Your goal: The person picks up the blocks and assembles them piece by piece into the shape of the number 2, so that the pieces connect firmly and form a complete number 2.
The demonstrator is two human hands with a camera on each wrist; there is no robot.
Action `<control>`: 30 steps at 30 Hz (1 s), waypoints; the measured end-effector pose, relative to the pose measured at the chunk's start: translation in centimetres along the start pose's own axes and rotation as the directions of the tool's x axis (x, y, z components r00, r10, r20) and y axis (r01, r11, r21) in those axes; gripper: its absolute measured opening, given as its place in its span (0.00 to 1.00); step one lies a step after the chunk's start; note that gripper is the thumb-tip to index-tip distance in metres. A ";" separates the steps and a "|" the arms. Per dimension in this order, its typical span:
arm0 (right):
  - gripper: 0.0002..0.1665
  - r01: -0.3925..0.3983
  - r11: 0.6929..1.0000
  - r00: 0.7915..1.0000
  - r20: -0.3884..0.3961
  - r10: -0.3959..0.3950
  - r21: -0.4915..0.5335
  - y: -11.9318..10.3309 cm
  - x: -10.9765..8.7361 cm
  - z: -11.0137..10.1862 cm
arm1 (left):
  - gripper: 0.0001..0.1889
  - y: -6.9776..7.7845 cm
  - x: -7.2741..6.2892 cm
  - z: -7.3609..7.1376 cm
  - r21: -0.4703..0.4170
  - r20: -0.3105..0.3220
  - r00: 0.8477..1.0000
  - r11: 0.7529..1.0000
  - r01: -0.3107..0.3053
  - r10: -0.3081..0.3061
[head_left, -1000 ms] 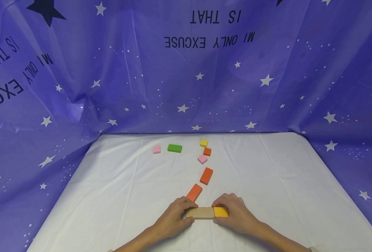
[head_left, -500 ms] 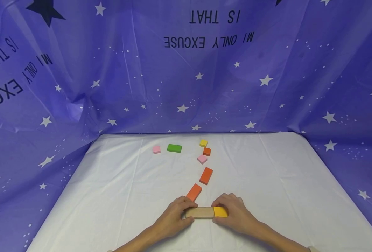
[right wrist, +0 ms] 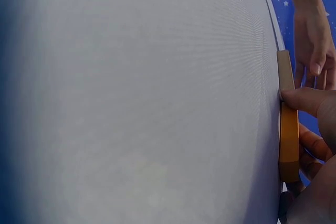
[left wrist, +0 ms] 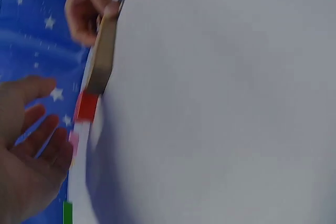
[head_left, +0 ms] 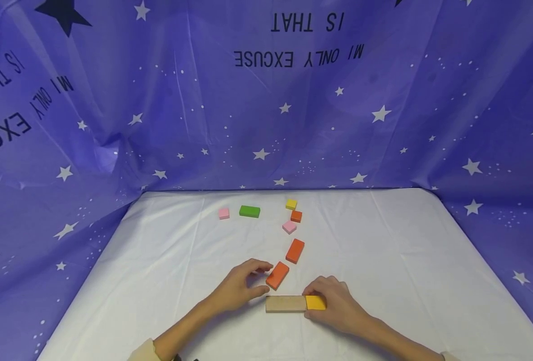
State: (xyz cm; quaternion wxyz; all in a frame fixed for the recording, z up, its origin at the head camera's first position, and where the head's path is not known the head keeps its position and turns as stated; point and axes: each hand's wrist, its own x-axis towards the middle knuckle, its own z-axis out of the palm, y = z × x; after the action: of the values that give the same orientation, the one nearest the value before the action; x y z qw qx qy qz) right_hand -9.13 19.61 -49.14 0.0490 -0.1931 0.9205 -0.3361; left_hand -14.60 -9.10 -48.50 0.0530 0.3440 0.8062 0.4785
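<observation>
In the head view, a plain wooden block [head_left: 286,304] and a yellow block [head_left: 315,303] lie end to end on the white cloth near the front. My right hand [head_left: 338,306] grips the yellow block; in the right wrist view its thumb lies near the seam between the yellow block [right wrist: 289,140] and the wooden one [right wrist: 284,69]. Thumb and fingers spread apart, my left hand [head_left: 234,287] is just left of an orange-red block [head_left: 277,275] and holds nothing. The left wrist view also shows that hand [left wrist: 31,156] with its fingers loosely spread.
Beyond lie a second orange-red block [head_left: 295,250], a pink block [head_left: 289,227], a small orange block [head_left: 296,216] and a small yellow block [head_left: 291,204]. Farther left are a green block [head_left: 249,211] and another pink block [head_left: 223,213]. A purple star-printed curtain [head_left: 230,125] stands behind the table.
My left hand has let go of the wooden block's left end and moved up and left, beside the nearer orange-red block. My right hand has stayed on the yellow block.
</observation>
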 end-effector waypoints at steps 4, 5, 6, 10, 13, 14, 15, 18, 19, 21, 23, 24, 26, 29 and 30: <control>0.17 -0.024 1.000 1.000 0.008 0.024 -0.002 -0.2 0.0 0.0 | 0.24 -1.1 1.1 -1.2 -0.056 0.067 0.997 0.997 0.045 -0.041; 0.17 -0.032 0.999 0.999 0.010 0.032 -0.003 -0.2 0.0 0.0 | 0.25 -1.3 1.4 -1.3 -0.068 0.084 0.995 0.996 0.058 -0.052; 0.17 -0.037 0.999 0.999 0.012 0.037 -0.004 -0.2 0.1 0.0 | 0.26 -1.6 1.7 -1.5 -0.077 0.103 0.993 0.994 0.071 -0.063; 0.18 -0.045 0.999 0.999 0.014 0.045 -0.008 -0.1 0.1 0.0 | 0.28 -2.4 2.7 -1.8 -0.092 0.166 0.984 0.992 0.084 -0.068; 0.17 -0.045 0.999 0.999 0.012 0.046 -0.014 0.0 0.1 0.1 | 0.29 -3.0 3.4 -2.0 -0.099 0.195 0.979 0.992 0.078 -0.058; 0.17 -0.048 0.999 0.999 0.013 0.048 -0.015 0.0 0.1 0.1 | 0.29 -3.1 3.6 -2.0 -0.100 0.202 0.978 0.992 0.080 -0.058; 0.17 -0.047 0.999 0.999 0.012 0.047 -0.014 0.0 0.1 0.1 | 0.30 -3.3 3.8 -2.1 -0.104 0.211 0.976 0.991 0.085 -0.061; 0.17 -0.041 0.999 0.999 0.010 0.041 -0.014 0.0 0.1 0.1 | 0.30 -3.5 4.3 -2.2 -0.105 0.239 0.968 0.990 0.098 -0.070; 0.17 -0.038 0.999 0.999 0.010 0.038 -0.014 0.0 0.1 0.1 | 0.30 -3.6 4.5 -2.2 -0.104 0.252 0.964 0.989 0.109 -0.080; 0.17 -0.030 1.000 1.000 0.009 0.030 -0.010 0.0 0.1 0.1 | 0.31 -3.7 4.6 -2.2 -0.095 0.275 0.955 0.986 0.139 -0.108; 0.17 -0.027 1.000 1.000 0.011 0.027 -0.011 0.0 0.1 0.1 | 0.31 -3.7 4.7 -2.2 -0.079 0.296 0.947 0.985 0.156 -0.126; 0.17 -0.029 1.000 1.000 0.012 0.029 -0.012 0.1 0.1 0.1 | 0.32 -3.7 4.7 -2.1 -0.067 0.305 0.943 0.984 0.164 -0.137; 0.17 -0.032 0.999 0.999 0.014 0.033 -0.014 0.1 0.1 0.1 | 0.33 -3.6 4.7 -2.1 -0.043 0.318 0.936 0.984 0.172 -0.150; 0.17 -0.028 0.999 0.999 0.015 0.028 -0.017 0.2 0.1 0.1 | 0.34 -3.3 4.7 -2.0 0.006 0.330 0.929 0.985 0.175 -0.167; 0.17 -0.026 1.000 1.000 0.016 0.026 -0.015 0.2 0.1 0.1 | 0.34 -3.2 4.7 -2.0 0.024 0.332 0.927 0.984 0.178 -0.176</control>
State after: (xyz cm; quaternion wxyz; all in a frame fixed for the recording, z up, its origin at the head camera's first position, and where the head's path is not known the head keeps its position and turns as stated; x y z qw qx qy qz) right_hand -9.24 19.63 -49.38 0.0596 -0.1844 0.9249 -0.3272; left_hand -20.60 -8.70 -48.91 0.2325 0.3455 0.8118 0.4094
